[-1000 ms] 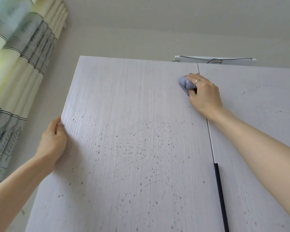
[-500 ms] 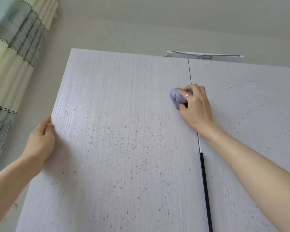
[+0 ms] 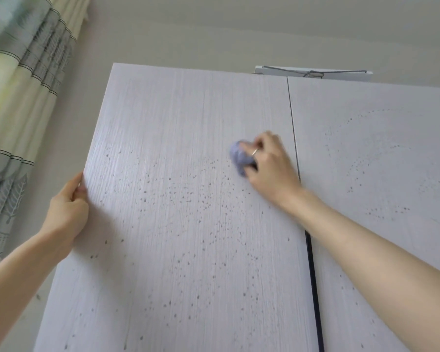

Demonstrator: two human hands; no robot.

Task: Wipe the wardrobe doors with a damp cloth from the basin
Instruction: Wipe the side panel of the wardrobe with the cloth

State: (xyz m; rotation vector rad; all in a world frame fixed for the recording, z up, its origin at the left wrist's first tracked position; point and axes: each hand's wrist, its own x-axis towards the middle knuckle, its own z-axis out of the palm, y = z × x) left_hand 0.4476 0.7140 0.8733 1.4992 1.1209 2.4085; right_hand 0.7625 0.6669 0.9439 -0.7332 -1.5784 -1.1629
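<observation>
Two pale wood-grain wardrobe doors fill the view, the left door (image 3: 178,174) and the right door (image 3: 381,174), both speckled with small dark droplets. My right hand (image 3: 269,166) grips a bunched bluish-purple cloth (image 3: 239,156) and presses it against the left door, just left of the seam between the doors. A ring shows on one finger. My left hand (image 3: 68,209) grips the left door's outer edge at mid height, thumb on the front face. The basin is out of view.
A black strip handle (image 3: 314,288) runs down the seam below my right forearm. A white flat object tied with grey string (image 3: 313,72) lies on top of the wardrobe. Striped, leaf-patterned curtains (image 3: 23,97) hang at the left, beside a plain wall.
My right hand has swept the cloth down and to the left, from the top of the seam onto the left door's face. My left hand keeps its hold on the door edge.
</observation>
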